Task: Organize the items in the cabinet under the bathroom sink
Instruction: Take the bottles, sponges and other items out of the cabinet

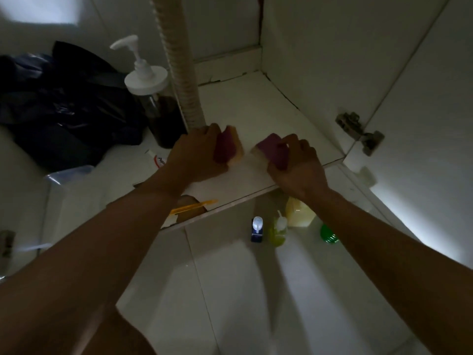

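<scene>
My left hand [197, 152] grips a red and yellow sponge [230, 147] standing on its edge on the white cabinet floor [256, 111], next to the ribbed drain hose [179, 73]. My right hand [297, 165] holds a purple and yellow sponge [271, 148] just to the right of the first one, near the cabinet's front edge. The two sponges are a short gap apart. Both forearms reach in from below.
A dark pump bottle [156, 103], black bag [64, 103], toothpaste tube [158, 160] and clear plastic box [69, 175] fill the cabinet's left side. On the floor tiles outside stand a small blue bottle [256, 230], green bottles [277, 231] and a yellow container [298, 212]. The open door's hinge [358, 129] is at right.
</scene>
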A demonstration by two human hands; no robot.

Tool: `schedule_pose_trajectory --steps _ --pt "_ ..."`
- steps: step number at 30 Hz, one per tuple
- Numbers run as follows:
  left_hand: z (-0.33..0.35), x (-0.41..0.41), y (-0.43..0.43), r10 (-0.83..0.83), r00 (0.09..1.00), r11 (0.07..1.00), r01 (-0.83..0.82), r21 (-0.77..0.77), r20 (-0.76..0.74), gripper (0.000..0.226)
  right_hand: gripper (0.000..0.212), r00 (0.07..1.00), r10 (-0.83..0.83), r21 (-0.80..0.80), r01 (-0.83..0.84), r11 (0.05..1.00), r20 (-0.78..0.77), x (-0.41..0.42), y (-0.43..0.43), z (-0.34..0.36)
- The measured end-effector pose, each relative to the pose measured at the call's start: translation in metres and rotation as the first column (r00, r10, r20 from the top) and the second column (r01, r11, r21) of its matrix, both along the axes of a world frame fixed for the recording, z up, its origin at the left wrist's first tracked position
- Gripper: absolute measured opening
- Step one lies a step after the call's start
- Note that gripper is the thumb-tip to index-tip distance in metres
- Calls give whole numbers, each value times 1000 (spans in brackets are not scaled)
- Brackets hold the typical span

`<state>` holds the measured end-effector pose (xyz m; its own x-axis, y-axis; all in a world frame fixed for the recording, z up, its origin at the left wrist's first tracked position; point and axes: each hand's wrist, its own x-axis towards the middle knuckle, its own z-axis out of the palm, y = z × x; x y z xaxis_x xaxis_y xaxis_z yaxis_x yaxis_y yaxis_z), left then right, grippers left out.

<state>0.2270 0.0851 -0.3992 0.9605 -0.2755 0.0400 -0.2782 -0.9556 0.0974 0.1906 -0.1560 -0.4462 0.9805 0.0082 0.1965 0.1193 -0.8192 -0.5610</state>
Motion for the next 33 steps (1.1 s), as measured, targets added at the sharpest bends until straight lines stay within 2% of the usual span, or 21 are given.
schedule_pose_trajectory --steps 4,8,10,13,14,17,20,22,24,26,29,33 --pt "16 -31 -34 0 986 1000 -5 -30 -169 79 70 996 89 -241 -92 966 -26 -56 -46 -11" --pt "13 -63 -67 -78 962 992 50 -113 -261 84 67 991 -23 -232 -7 973 -129 -108 -75 -41" --pt "0 -78 -82 -145 920 987 107 -123 -365 71 65 970 -63 -234 7 972 -236 -131 -80 -65" --pt "-33 -100 -95 -194 834 980 142 -138 -516 39 66 879 -157 -210 67 975 -450 -148 -76 -103" --pt "-52 -108 -100 -180 807 984 144 -108 -562 37 68 830 -191 -188 106 976 -525 -152 -73 -115" --pt "-104 -131 -108 -139 780 985 170 -7 -609 58 75 701 -294 -108 298 948 -650 -151 -60 -136" --pt "-148 -145 -110 -72 776 996 86 -8 -627 43 82 735 -350 -87 371 924 -581 -147 -51 -144" --pt "-166 -148 -112 -47 792 999 49 -14 -609 43 87 772 -357 -99 361 927 -525 -144 -49 -150" --pt "-175 -149 -115 -19 823 1000 10 -19 -568 47 82 805 -341 -62 358 932 -485 -143 -48 -156" --pt "-188 -149 -116 -24 860 1000 15 -22 -510 58 70 833 -314 -61 323 944 -455 -141 -47 -161" --pt "-202 -153 -114 -33 882 999 31 -11 -471 91 49 834 -281 -184 218 958 -474 -143 -48 -165" --pt "-212 -160 -111 -46 876 999 43 -18 -481 66 42 834 -276 -301 141 943 -477 -150 -50 -168"
